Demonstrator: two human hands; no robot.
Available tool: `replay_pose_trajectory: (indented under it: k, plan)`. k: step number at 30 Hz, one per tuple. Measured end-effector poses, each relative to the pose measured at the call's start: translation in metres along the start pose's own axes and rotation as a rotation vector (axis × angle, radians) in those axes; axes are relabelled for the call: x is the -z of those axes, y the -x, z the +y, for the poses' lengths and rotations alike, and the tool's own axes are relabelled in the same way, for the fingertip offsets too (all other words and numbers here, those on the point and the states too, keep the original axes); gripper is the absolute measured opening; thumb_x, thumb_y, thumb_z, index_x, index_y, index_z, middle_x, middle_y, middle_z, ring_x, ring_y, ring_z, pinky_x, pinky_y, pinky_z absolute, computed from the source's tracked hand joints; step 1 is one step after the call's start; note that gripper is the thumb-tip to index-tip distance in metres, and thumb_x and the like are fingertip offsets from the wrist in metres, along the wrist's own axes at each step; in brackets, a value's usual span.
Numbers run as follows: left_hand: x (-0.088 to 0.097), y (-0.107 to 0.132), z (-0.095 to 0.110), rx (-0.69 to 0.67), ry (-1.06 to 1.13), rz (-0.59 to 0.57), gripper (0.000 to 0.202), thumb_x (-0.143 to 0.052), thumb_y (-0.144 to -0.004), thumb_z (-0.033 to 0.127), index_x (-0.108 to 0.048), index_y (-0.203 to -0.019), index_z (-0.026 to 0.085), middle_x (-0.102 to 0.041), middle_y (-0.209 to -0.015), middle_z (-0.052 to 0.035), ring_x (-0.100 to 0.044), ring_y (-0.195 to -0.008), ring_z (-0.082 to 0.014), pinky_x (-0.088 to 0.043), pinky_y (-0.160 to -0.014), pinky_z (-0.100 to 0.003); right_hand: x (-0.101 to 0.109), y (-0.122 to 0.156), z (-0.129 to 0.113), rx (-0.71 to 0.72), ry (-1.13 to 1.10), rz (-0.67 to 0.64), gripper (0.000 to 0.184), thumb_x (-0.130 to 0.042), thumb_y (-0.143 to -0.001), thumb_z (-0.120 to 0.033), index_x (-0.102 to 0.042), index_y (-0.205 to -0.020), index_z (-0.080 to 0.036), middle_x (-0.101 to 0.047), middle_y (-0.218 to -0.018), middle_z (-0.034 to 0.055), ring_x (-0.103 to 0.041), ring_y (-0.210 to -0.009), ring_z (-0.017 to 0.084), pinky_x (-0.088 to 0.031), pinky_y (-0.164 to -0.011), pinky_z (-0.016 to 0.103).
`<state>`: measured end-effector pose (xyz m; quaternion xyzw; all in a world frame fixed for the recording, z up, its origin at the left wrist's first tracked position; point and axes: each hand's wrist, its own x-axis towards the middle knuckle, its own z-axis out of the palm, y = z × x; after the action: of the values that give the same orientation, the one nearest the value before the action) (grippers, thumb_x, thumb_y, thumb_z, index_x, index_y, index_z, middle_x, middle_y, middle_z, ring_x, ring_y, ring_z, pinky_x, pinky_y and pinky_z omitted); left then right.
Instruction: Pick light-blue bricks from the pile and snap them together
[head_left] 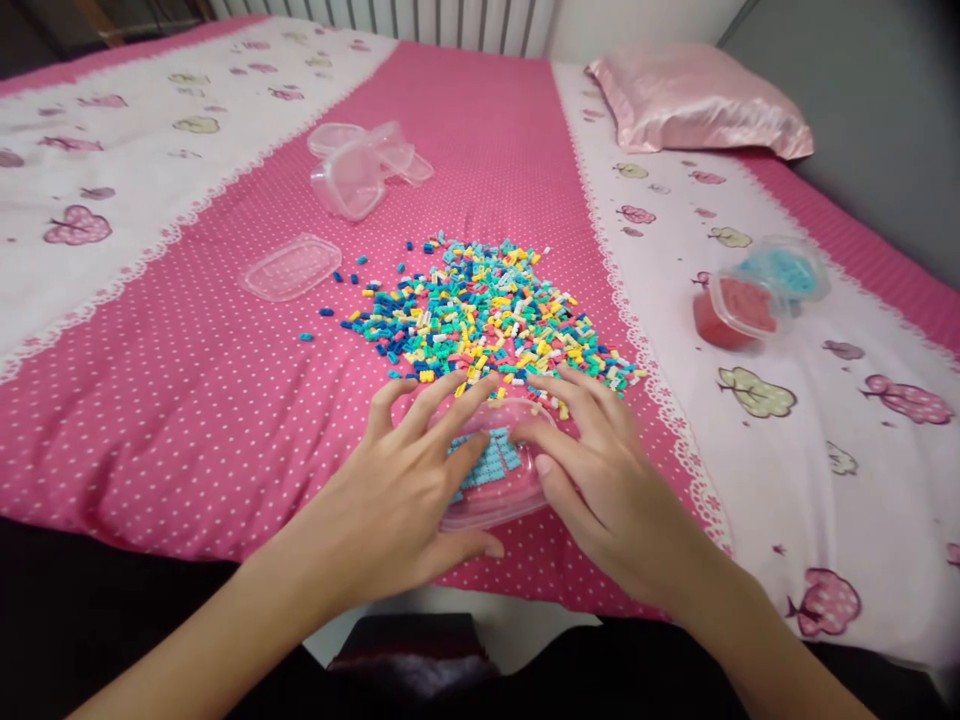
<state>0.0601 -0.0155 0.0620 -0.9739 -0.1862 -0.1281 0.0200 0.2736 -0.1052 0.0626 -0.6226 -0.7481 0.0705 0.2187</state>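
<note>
A clear plastic lid or shallow tray point(517, 505) lies near the bed's front edge, with light blue toy bricks point(491, 462) laid side by side in rows on it. My left hand point(416, 475) reaches over its left side, fingers spread and partly covering the bricks. From the other side comes my right hand point(611, 475), its fingers apart; the index fingertip and thumb are close to the right end of the rows. No brick shows in either hand. Just beyond the fingertips spreads a heap of small multicoloured bricks point(480, 320).
Farther left are a clear lid point(291, 268) and several stacked clear containers point(356, 175). On the right stand a tub of red pieces point(739, 312) and a tub of blue pieces point(787, 270). A pink pillow point(697, 100) rests at the back right of the pink bedspread point(247, 420).
</note>
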Motion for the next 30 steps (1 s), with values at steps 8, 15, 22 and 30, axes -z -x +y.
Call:
replay_pose_trajectory:
  k: [8, 15, 22, 30]
  plan:
    - [-0.0007, 0.0009, 0.0004, 0.018, 0.033, 0.010, 0.064, -0.059, -0.094, 0.069, -0.068, -0.128, 0.015, -0.047, -0.162, -0.0163, -0.040, -0.148, -0.0400, -0.023, -0.118, -0.058, 0.0032, 0.0001, 0.0010, 0.041, -0.019, 0.005, 0.032, -0.047, -0.101, -0.021, -0.076, -0.087, -0.022, -0.054, -0.152, 0.0095, -0.034, -0.148, 0.034, -0.024, -0.122, 0.060]
    - [-0.0003, 0.0003, 0.0013, 0.021, 0.039, 0.001, 0.066, -0.060, -0.093, 0.070, -0.067, -0.130, 0.016, -0.045, -0.164, -0.0157, -0.040, -0.148, -0.0393, -0.021, -0.119, -0.057, 0.0041, -0.0001, 0.0032, 0.047, -0.005, 0.083, 0.033, -0.047, -0.100, -0.020, -0.076, -0.085, -0.022, -0.060, -0.144, 0.0112, -0.042, -0.142, 0.033, -0.027, -0.118, 0.059]
    - [-0.0005, 0.0010, 0.0004, 0.026, 0.039, -0.003, 0.067, -0.063, -0.091, 0.070, -0.067, -0.130, 0.016, -0.046, -0.163, -0.0152, -0.041, -0.147, -0.0393, -0.020, -0.121, -0.057, -0.0012, -0.0002, 0.0034, 0.073, 0.072, 0.089, 0.033, -0.048, -0.100, -0.021, -0.077, -0.086, -0.020, -0.061, -0.142, 0.0134, -0.043, -0.140, 0.035, -0.025, -0.117, 0.062]
    - [0.0003, 0.0012, 0.0010, 0.023, 0.037, -0.018, 0.065, -0.064, -0.092, 0.068, -0.066, -0.132, 0.016, -0.045, -0.164, -0.0150, -0.041, -0.148, -0.0395, -0.020, -0.121, -0.057, 0.0019, -0.0003, 0.0011, 0.043, 0.053, 0.059, 0.033, -0.047, -0.100, -0.022, -0.074, -0.082, -0.022, -0.061, -0.144, 0.0112, -0.043, -0.141, 0.034, -0.024, -0.118, 0.062]
